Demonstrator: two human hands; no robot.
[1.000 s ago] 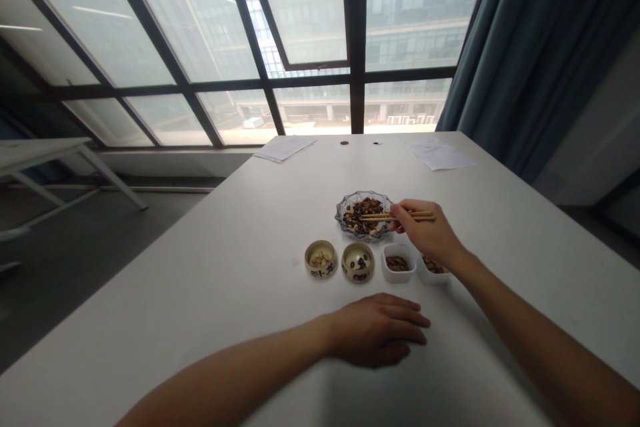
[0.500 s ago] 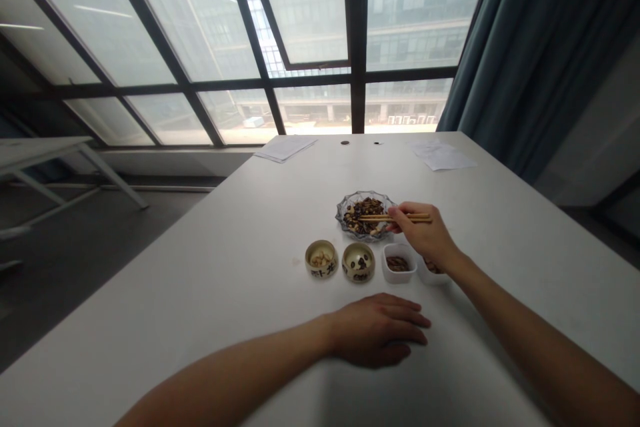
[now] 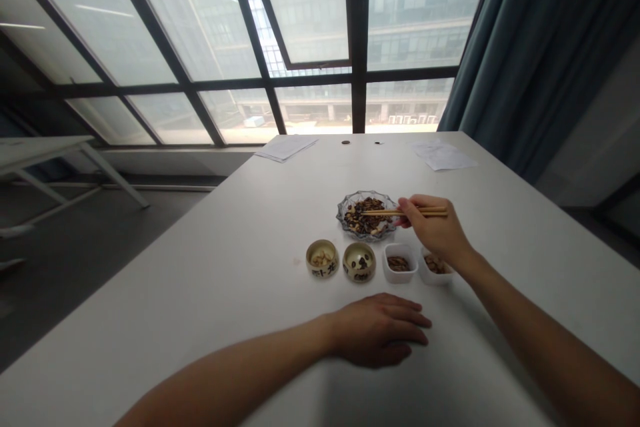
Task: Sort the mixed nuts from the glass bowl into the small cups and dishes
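Note:
My right hand holds a pair of wooden chopsticks, their tips over the mixed dark and pale pieces in a clear glass bowl with a scalloped rim. Whether the tips grip a piece is too small to tell. My left hand lies flat on the white table, fingers spread. Between it and the glass bowl stand, left to right, a ceramic bowl of pale pieces, a ceramic bowl with several dark seeds, a white plastic cup of brown slivers, and another white cup with brown pieces.
Paper sheets lie at the table's far left, and more paper at the far right. Two cable holes are near the back edge. Windows stand behind the table, a blue curtain at the right, another table at the left.
My right hand and the chopsticks have shifted a little to the right and away from me, uncovering more of the rightmost white cup. My left hand has stayed in place.

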